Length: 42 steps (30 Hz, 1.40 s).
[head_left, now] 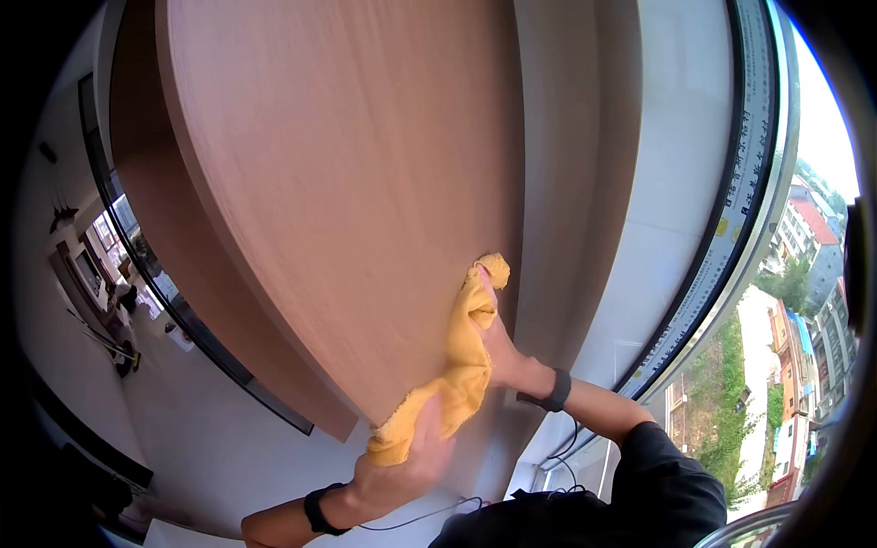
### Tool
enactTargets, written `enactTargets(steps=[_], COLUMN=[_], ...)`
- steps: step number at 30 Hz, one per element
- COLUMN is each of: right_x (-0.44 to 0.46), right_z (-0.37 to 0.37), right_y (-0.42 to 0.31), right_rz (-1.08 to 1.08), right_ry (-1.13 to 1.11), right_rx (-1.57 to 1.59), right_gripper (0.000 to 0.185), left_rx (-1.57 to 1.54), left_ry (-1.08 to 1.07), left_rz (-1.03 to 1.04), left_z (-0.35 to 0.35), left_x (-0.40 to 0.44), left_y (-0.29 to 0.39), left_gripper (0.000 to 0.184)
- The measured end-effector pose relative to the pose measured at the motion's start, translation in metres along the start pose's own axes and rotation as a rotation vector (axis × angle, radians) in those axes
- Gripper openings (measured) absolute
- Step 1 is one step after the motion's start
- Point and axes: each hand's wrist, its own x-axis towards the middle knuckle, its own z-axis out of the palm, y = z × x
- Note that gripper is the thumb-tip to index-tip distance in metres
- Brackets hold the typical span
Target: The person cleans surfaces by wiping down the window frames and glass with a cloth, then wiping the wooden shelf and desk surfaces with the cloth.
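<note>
A yellow cloth (464, 365) stretches between my two hands along the lower edge of a light wood panel (352, 183). My left hand (402, 475), slightly blurred, is closed on the cloth's lower end by the panel's near corner. Higher up and to the right, my right hand (501, 347) grips the other end near the panel's right edge. Folds of the cloth hide some of my fingers. Both wrists carry a dark band.
To the right runs a window frame (708, 265) with printed film, and buildings and trees show outside. A thin black cable (420, 523) hangs below my hands. At the left, past a dark-edged opening, a room with a person in the distance is visible.
</note>
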Motion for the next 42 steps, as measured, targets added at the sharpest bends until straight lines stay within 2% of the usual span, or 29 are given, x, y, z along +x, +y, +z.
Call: enactTargets(steps=[3,7,9,12,15,16,19,25,27,29,31,32,35,36,38,40,42], right_x=[0.026,0.109,0.145,0.189,0.206,0.205,0.189,0.109,0.063,0.015,-0.021,-0.031,-0.012,0.001,0.033,0.072,0.109], right_z=[-0.008,-0.051,-0.068,-0.082,-0.093,-0.089,-0.082,-0.053,-0.033,-0.01,0.008,0.015,-0.003,-0.009,-0.026,-0.04,-0.058], right_y=[-0.003,-0.04,-0.054,-0.055,-0.051,-0.051,-0.046,-0.02,-0.014,-0.008,-0.017,-0.019,-0.037,-0.036,-0.035,-0.025,-0.022], right_rz=[-0.15,-0.423,-0.403,-0.484,-0.365,-0.383,-0.349,-0.173,-0.074,-0.072,0.054,0.117,0.209,0.132,0.039,-0.198,-0.217], right_ry=[0.057,0.116,0.124,0.238,0.243,0.305,0.339,0.237,0.207,0.184,0.164,0.156,0.101,0.123,0.129,0.224,0.252], right_rx=[-0.121,-0.229,-0.187,-0.291,-0.294,-0.294,-0.265,-0.148,-0.226,-0.272,-0.159,-0.097,-0.175,-0.242,-0.241,-0.318,-0.374], right_gripper=[0.071,0.072,0.072,0.069,0.064,0.059,0.056,0.056,0.057,0.059,0.059,0.059,0.06,0.058,0.059,0.059,0.061], left_rx=[0.004,0.013,0.028,0.086,0.121,0.123,0.123,0.084,0.071,0.042,-0.038,-0.076,-0.087,-0.183,-0.115,-0.046,0.011], left_ry=[-0.03,-0.047,-0.059,-0.005,-0.063,-0.083,-0.113,-0.115,-0.224,-0.275,-0.338,-0.375,-0.361,-0.377,-0.327,-0.282,-0.269], left_rz=[-0.01,-0.087,-0.131,-0.227,-0.27,-0.273,-0.258,-0.09,-0.032,0.051,0.083,0.103,0.126,0.057,0.002,-0.033,-0.081], left_z=[-0.014,-0.048,-0.068,-0.087,-0.101,-0.104,-0.105,-0.077,-0.072,-0.06,-0.037,-0.028,-0.02,-0.025,-0.038,-0.056,-0.081], left_x=[0.009,0.049,0.076,0.109,0.128,0.13,0.127,0.085,0.066,0.042,0.009,0.001,-0.005,0.0,0.023,0.055,0.088], left_y=[-0.013,-0.051,-0.072,-0.093,-0.101,-0.101,-0.1,-0.08,-0.064,-0.045,-0.014,-0.006,-0.001,-0.003,-0.019,-0.041,-0.06], left_gripper=[0.022,0.023,0.025,0.031,0.036,0.037,0.039,0.044,0.044,0.043,0.044,0.044,0.045,0.047,0.049,0.049,0.046])
